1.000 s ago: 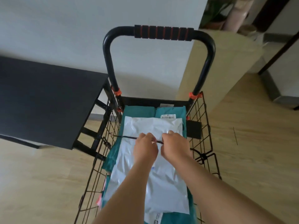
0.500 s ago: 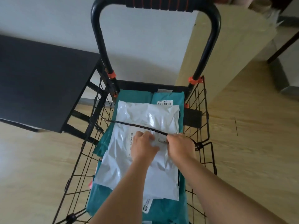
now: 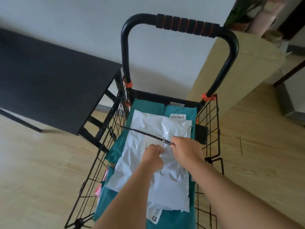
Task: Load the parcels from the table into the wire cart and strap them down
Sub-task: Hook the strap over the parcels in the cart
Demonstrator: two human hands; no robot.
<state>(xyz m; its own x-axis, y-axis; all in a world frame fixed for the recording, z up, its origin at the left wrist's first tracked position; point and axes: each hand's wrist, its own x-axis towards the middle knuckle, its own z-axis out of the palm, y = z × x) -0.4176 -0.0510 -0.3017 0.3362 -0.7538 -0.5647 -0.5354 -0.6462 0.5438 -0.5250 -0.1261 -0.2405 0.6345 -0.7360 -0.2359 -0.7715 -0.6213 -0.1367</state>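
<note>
**Strap drawn across the loaded cart**

The wood floor (image 3: pixel 41 179) fills the lower frame on both sides. The black table (image 3: pixel 49 90) takes the upper left. A pale cabinet (image 3: pixel 239 80) stands at the upper right. The wire cart (image 3: pixel 212 129) sits at centre, just beside the table's right edge, and its black handle (image 3: pixel 186 28) arches up to the top of the frame.

Teal parcels (image 3: pixel 148 104) lie inside the cart, and a white parcel (image 3: pixel 148 124) lies flat on top of them.

Both arms reach in from the bottom edge. The right hand (image 3: pixel 186 149), just right of centre, has its fingers curled and pinches the end of the strap (image 3: pixel 142 132). The left hand (image 3: pixel 152 157) is just beside it, lower and to the left. Its fingers are curled down against the white parcel, but I cannot tell whether they hold anything.

The strap is a thin black cord. It runs taut from the cart's left wire wall, slanting down and right across the white parcel to the right hand.
</note>
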